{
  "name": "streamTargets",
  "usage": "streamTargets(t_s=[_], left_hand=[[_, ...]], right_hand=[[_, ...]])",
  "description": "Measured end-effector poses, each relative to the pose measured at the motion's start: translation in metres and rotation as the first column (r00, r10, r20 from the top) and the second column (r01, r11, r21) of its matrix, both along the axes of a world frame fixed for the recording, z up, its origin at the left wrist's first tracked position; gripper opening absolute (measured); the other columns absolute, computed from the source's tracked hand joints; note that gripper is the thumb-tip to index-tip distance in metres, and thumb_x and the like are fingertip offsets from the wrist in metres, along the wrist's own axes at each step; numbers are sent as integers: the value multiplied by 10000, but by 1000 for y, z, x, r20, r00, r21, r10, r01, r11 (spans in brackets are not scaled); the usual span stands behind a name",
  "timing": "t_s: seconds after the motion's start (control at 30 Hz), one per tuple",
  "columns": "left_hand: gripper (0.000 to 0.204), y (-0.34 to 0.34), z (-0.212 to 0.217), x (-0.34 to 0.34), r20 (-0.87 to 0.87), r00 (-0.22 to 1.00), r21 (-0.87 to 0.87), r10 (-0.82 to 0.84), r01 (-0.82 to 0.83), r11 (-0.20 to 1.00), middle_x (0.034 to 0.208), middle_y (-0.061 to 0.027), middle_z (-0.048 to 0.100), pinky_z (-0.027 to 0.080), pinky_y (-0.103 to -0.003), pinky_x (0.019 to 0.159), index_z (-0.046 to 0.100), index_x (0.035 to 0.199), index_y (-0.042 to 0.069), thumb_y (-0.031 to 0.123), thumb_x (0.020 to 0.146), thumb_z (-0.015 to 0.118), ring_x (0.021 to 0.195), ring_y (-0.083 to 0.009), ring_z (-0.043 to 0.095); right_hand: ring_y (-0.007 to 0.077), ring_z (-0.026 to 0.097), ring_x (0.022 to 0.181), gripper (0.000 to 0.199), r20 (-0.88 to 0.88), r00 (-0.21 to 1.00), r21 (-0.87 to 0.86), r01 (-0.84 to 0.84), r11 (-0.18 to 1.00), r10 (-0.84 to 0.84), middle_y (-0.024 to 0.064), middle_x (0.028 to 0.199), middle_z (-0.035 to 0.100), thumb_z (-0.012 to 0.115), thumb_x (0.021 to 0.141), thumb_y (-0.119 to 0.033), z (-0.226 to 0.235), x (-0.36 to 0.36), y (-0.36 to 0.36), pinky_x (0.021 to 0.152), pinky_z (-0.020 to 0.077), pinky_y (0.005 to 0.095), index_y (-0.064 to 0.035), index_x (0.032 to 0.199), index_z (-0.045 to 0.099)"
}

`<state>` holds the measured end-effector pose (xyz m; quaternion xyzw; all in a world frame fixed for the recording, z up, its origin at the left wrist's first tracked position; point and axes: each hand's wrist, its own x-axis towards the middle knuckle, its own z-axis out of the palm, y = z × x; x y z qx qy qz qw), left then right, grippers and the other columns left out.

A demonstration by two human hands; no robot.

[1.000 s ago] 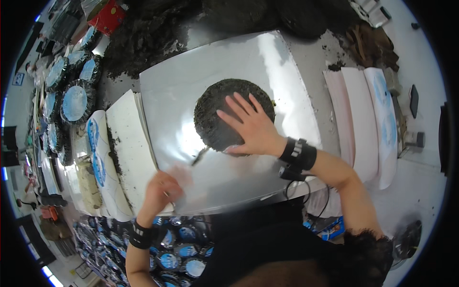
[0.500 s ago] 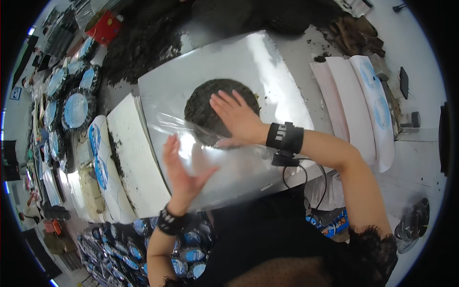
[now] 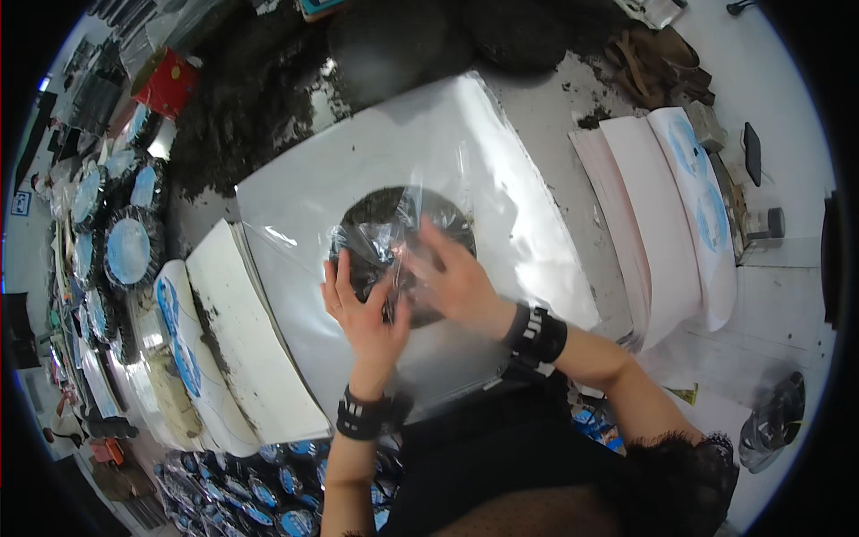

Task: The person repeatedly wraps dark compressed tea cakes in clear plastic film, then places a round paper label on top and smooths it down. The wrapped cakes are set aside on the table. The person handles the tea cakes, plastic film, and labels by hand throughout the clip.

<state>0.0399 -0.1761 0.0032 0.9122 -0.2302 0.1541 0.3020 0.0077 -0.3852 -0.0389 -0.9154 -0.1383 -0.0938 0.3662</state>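
Observation:
A dark, round, flat cake of crumbly material [image 3: 367,213] lies on a stack of clear plastic film sheets [image 3: 304,192] in front of me. Thin clear film [image 3: 383,240] is drawn up over the cake and bunches in shiny creases near its middle. My left hand [image 3: 369,324] rests on the cake's near left edge, fingers spread over the film. My right hand [image 3: 458,285] is over the cake's right side, its fingers closed on gathered film and partly blurred. Each wrist wears a black strap. The cake's near side is partly hidden by my hands.
Loose dark material [image 3: 242,116] heaps at the far left. White printed sheets [image 3: 640,224] lie right; a white paper stack [image 3: 255,331] lies left. Wrapped round cakes with blue labels [image 3: 130,246] stand far left, several more below the near edge. A red container [image 3: 165,82] stands behind.
Both hands have come together over the cake; the left moved right onto its edge, the right moved nearer to me. Film now covers and bunches over the cake. The view has shifted slightly.

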Motion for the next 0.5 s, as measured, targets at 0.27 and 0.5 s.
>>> streamTargets(t_s=[0.27, 0.5], left_hand=[[806, -1, 7, 26, -253, 967, 180, 17, 30, 983, 1364, -178, 554, 524, -416, 892, 662, 1321, 63, 393, 654, 971, 1162, -363, 621], [687, -1, 6, 50, -535, 845, 134, -2, 87, 987, 1439, -215, 559, 369, -467, 1187, 689, 1131, 40, 397, 610, 958, 1362, -367, 523]], right_hand=[[423, 587, 1207, 485, -93, 984, 103, 159, 982, -150, 273, 1424, 538, 811, 864, -351, 44, 36, 9, 1025, 486, 496, -7, 1184, 691], [400, 614, 1143, 415, 164, 984, -68, -64, 996, 74, 199, 1202, 639, 832, 815, -373, 36, 77, 0, 992, 496, 486, -63, 1050, 688]])
